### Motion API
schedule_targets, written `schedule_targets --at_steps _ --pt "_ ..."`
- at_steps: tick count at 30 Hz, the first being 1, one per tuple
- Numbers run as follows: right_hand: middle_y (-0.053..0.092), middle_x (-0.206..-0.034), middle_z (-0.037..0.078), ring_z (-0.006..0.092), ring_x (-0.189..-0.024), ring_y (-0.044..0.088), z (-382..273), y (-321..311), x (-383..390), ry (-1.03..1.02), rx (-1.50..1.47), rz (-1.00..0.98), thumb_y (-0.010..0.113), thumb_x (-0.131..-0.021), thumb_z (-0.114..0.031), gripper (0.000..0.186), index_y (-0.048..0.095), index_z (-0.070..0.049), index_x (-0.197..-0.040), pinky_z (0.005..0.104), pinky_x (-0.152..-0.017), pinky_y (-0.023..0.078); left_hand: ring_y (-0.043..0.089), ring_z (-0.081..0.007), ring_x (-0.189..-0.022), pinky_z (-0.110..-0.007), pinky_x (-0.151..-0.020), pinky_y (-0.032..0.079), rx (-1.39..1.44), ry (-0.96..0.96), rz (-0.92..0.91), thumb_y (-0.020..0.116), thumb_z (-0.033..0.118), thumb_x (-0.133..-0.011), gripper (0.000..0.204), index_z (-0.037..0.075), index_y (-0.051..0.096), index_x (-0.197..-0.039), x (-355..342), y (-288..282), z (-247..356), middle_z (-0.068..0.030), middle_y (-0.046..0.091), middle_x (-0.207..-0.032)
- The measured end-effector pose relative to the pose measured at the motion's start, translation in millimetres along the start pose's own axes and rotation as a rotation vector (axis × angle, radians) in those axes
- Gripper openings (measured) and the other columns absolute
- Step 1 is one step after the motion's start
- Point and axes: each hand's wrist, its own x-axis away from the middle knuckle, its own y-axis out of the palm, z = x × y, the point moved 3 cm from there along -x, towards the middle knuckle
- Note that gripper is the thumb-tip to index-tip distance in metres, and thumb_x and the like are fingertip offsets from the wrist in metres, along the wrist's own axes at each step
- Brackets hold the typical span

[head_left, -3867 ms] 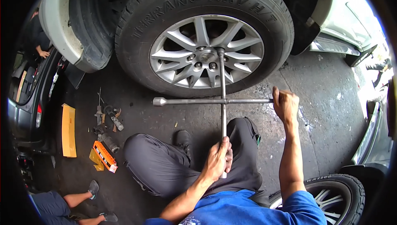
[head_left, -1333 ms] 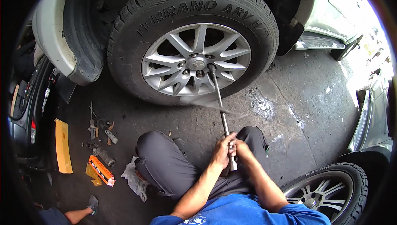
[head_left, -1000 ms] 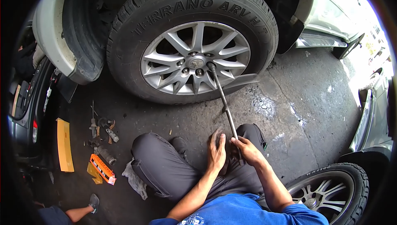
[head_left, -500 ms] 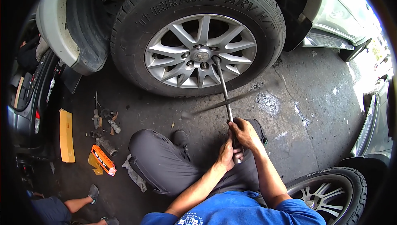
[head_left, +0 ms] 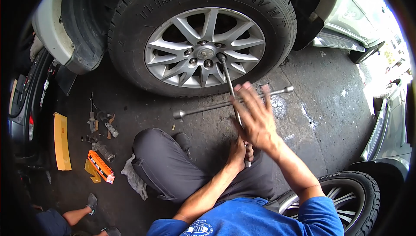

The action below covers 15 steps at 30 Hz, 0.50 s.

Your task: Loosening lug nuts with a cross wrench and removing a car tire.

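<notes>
A silver four-way lug wrench [head_left: 201, 109] reaches from a lug nut right of the hub on the mounted wheel [head_left: 160, 58] toward me, its crossbar slightly slanted. My left hand [head_left: 240, 153] is closed round the near end of its shaft, low in front of my lap. Above it, my right hand [head_left: 255, 121] is open, fingers stretched and spread over the shaft below the crossing, slightly blurred; whether it touches the metal I cannot tell. The silver spoked rim sits in a black tire under a pale fender.
A loose wheel [head_left: 370, 197] lies at lower right. On the floor at left are a yellow cardboard strip [head_left: 61, 143], worn metal parts [head_left: 104, 149], an orange box [head_left: 99, 164] and crumpled plastic [head_left: 134, 179]. A co-worker's leg [head_left: 76, 214] shows at lower left. Vehicles flank both sides.
My right hand has let go of its closed grip and moved up, fingers now spread. My left hand still grips the shaft's end. The crossbar, blurred while spinning earlier, now looks sharper.
</notes>
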Motion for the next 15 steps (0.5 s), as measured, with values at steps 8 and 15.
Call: schedule_targets --at_steps 8,15 --pt "0.027 -0.143 0.009 0.0211 -0.132 0.022 77.2 102.7 59.6 0.185 0.485 0.243 0.052 -0.09 -0.025 0.037 0.054 -0.007 -0.123 0.053 -0.109 0.011 0.024 -0.0036 -0.039 -0.02 -0.039 0.024 0.124 -0.125 -0.21 0.054 0.044 -0.093 0.037 0.018 0.04 -0.071 4.6 22.4 7.1 0.0094 0.026 -0.052" --pt "0.039 -0.082 -0.002 0.0102 -0.067 0.038 3.5 249.3 195.9 0.022 2.021 -0.175 0.045 -0.092 -0.011 0.012 0.054 -0.003 -0.095 0.0317 -0.08 0.044 0.034 -0.0045 -0.045 -0.02 -0.041 0.029 0.111 -0.002 -0.074 0.06 0.029 -0.091 0.019 0.012 0.052 -0.087 -6.2 25.2 17.8 0.0066 0.037 -0.059"
